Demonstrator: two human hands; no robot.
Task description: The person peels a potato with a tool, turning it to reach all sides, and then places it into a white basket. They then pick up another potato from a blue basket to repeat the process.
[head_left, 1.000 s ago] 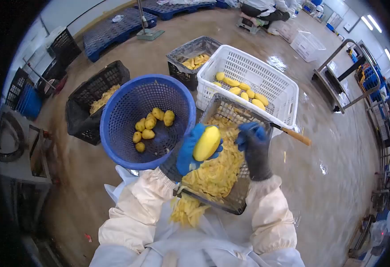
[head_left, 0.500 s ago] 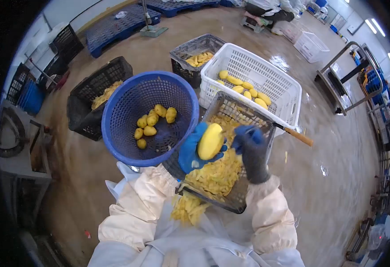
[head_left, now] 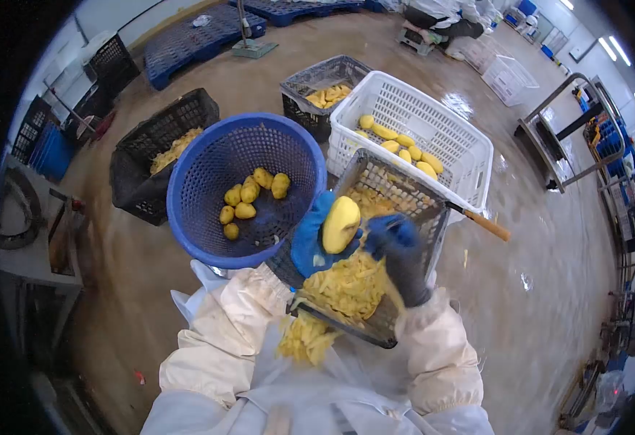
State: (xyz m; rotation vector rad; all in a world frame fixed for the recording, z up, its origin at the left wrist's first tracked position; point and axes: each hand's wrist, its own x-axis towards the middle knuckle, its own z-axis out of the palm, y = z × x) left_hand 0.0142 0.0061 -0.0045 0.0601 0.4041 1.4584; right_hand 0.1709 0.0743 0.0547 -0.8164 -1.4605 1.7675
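My left hand (head_left: 310,243), in a blue glove, is closed round a largely peeled yellow potato (head_left: 341,223). A darker patch shows on the potato's right side. Just right of it is my right hand (head_left: 398,246), in a blue and grey glove. Its fingers are curled and blurred, and whatever they hold is hidden. Both hands are over a dark crate (head_left: 437,217) with potato peelings (head_left: 346,286) heaped in it. More peelings spill over its near edge towards my apron. A knife with a wooden handle (head_left: 485,223) lies across the crate's right rim.
To the left stands a blue basket (head_left: 176,181) with several unpeeled potatoes (head_left: 248,192). A white crate (head_left: 469,138) behind holds several peeled potatoes (head_left: 406,145). Two black crates (head_left: 132,177) hold yellow pieces. A cart (head_left: 564,138) stands right; people sit farther back.
The potato has turned in my left hand, bringing a darker patch into view. My right hand has shifted slightly left and down, closer to the potato.
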